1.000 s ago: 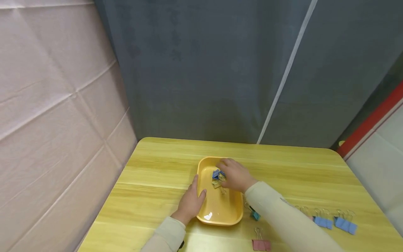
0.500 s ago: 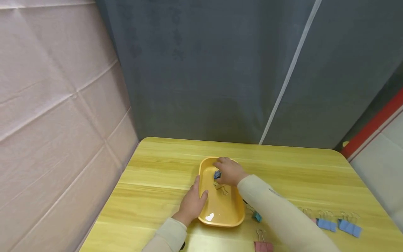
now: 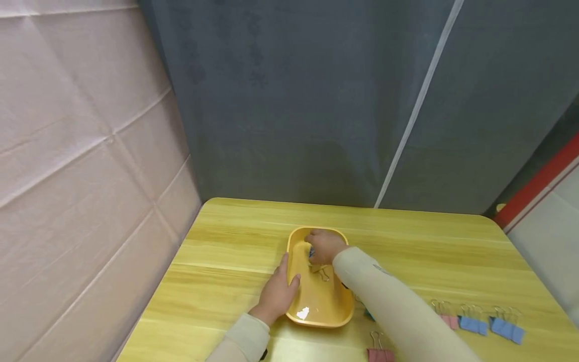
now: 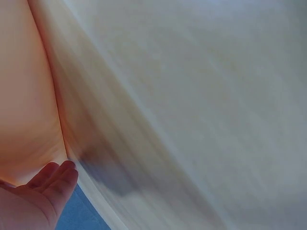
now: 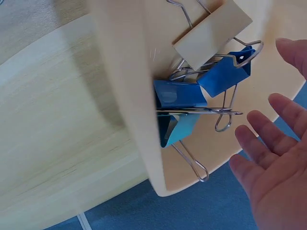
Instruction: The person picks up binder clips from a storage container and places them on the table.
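Note:
A yellow tray (image 3: 323,304) stands on the wooden table. My left hand (image 3: 276,294) rests along its left wall, fingers straight and thumb over the rim. Over the far part of the tray is my right hand (image 3: 326,246), reaching in above a cluster of binder clips. In the right wrist view its fingers (image 5: 271,136) are spread and loosely bent, with nothing between them. Beside them lie a cream binder clip (image 5: 213,33), two blue binder clips (image 5: 180,94) and a teal one (image 5: 181,128), close against the tray wall.
Right of the tray, a dark pink binder clip (image 3: 381,355) lies near the front. Farther right are a light pink clip (image 3: 450,321) and two blue clips (image 3: 473,325) in a row. The right sleeve partly covers a teal clip (image 3: 368,314). A dark curtain (image 3: 280,125) hangs behind the table.
My right hand has shifted slightly left over the clips in the tray, covering more of the blue ones. The left hand stays at the tray's wall. The view has drifted slightly.

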A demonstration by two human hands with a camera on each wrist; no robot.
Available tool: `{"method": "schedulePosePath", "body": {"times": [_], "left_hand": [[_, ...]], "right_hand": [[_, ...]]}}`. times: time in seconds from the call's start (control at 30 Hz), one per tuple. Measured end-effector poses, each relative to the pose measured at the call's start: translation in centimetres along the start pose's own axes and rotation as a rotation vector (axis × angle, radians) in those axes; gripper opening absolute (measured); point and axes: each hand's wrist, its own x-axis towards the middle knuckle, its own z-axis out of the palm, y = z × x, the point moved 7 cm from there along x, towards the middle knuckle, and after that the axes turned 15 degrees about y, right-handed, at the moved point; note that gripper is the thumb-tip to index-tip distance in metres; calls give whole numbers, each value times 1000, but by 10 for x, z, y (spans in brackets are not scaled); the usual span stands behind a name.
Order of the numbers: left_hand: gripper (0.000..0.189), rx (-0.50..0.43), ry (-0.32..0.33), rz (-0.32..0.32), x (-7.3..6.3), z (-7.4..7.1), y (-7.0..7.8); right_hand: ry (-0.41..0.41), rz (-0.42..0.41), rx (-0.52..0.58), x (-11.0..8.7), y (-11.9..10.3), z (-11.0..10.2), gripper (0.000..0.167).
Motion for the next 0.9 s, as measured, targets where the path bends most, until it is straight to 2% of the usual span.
{"method": "schedulePosePath", "body": {"times": [0.4, 0.7, 0.8, 0.9], "left_hand": [[68, 16, 15, 12, -1, -1, 1], [68, 6, 19, 21, -3, -2, 4], [68, 7, 21, 24, -4, -2, 4], [68, 7, 20, 26, -5, -3, 5]], "right_hand": [[-48, 62, 27, 11, 7, 16, 54], [-87, 114, 38, 12, 9, 19, 55], [-99, 119, 27, 11, 10, 21, 53], [-116, 135, 29, 11, 12, 24, 40]]}}
